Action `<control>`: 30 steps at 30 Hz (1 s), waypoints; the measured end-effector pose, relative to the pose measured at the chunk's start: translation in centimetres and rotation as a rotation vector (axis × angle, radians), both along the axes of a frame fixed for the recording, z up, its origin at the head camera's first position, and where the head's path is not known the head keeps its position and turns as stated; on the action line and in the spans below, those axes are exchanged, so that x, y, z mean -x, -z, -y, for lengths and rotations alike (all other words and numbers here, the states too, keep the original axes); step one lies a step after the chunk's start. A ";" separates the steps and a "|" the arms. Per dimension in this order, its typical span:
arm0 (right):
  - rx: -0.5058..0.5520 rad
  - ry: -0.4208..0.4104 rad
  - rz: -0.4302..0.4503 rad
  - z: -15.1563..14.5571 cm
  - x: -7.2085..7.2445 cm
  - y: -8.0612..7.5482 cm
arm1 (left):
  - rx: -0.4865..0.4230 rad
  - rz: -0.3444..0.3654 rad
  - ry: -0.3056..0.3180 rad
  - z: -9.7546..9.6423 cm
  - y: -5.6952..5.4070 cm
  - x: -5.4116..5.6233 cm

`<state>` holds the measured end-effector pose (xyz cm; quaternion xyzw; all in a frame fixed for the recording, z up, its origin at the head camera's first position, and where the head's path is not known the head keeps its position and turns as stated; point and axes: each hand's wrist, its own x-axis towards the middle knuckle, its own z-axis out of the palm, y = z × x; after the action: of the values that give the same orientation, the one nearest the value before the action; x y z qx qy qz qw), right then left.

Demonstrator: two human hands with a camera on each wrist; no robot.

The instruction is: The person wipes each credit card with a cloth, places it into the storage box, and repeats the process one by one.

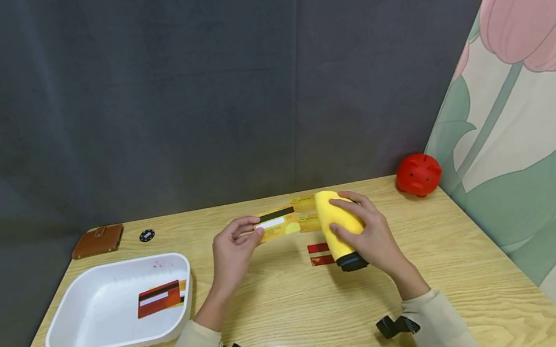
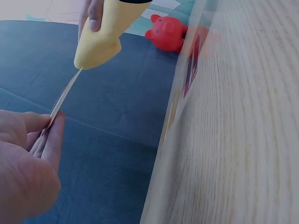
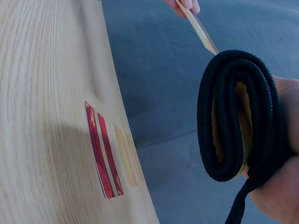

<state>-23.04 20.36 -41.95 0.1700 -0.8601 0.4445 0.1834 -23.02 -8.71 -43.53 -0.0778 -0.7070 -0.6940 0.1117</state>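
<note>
My left hand (image 1: 231, 251) pinches a yellow bank card (image 1: 280, 223) by its left end, its black stripe facing me. With my right hand (image 1: 374, 234) I grip a rolled yellow cloth (image 1: 334, 224) that has a black end (image 1: 351, 262). In the left wrist view the far edge of the card meets the tip of the cloth (image 2: 96, 49). Both are held up above the table. Below them a red card (image 1: 320, 254) lies on the wood, partly covered by the cloth in the head view. Yellow cards (image 1: 308, 223) lie just behind it.
At the left, a white plastic tub (image 1: 91, 315) contains a red card (image 1: 159, 299) overlapping a yellow one. Behind the tub are a brown wallet (image 1: 99, 241) and a black poker chip (image 1: 146, 235). A red piggy bank (image 1: 418, 175) stands at the back right, near the curtain (image 1: 183, 92).
</note>
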 end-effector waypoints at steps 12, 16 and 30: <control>0.025 -0.031 -0.013 0.8 -0.5 -0.7 | 0.053 0.023 -0.007 -0.4 0.2 -0.2; 0.047 -0.067 -0.018 1.4 -0.7 -0.6 | 0.067 0.028 0.009 -0.7 0.4 -0.4; -0.076 -0.185 -0.065 4.5 -1.7 0.7 | 0.052 -0.053 0.077 -2.4 1.0 -0.9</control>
<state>-21.36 15.89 -42.62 0.2696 -0.8506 0.4210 0.1627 -22.10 -6.34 -44.52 -0.1260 -0.7182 -0.6768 0.1015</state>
